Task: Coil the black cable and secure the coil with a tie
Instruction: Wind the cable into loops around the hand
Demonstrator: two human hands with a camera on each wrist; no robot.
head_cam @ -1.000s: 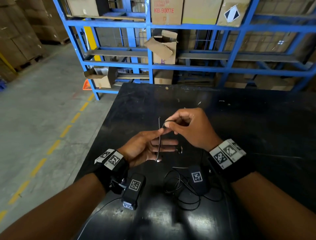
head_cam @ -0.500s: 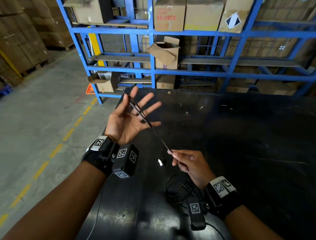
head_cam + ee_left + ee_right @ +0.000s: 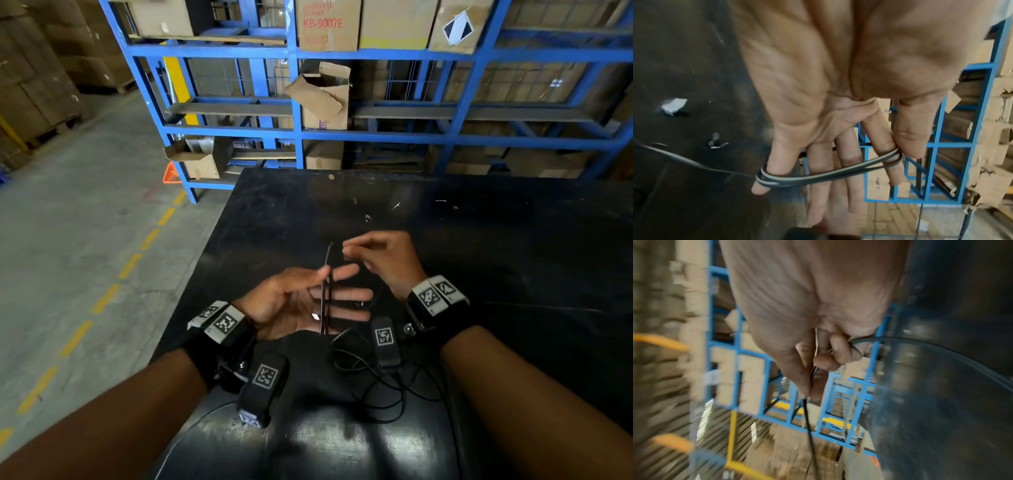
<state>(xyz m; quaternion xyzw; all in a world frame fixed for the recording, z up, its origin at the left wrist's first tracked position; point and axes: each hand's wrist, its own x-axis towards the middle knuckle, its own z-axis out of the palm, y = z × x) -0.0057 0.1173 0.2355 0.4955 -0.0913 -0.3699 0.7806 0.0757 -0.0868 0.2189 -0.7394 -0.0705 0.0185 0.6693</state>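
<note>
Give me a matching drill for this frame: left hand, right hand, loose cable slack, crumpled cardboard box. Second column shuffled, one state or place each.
Column 1:
1. left hand
2. right hand
3. loose cable slack
4. crumpled cardboard box

Column 2:
A. lies tangled on the black table
B. sits on the blue rack
C. fingers straight, black cable looped round them
D. pinches the cable's running strand

Pairs: 1-C, 2-D, 3-A, 4-B
</note>
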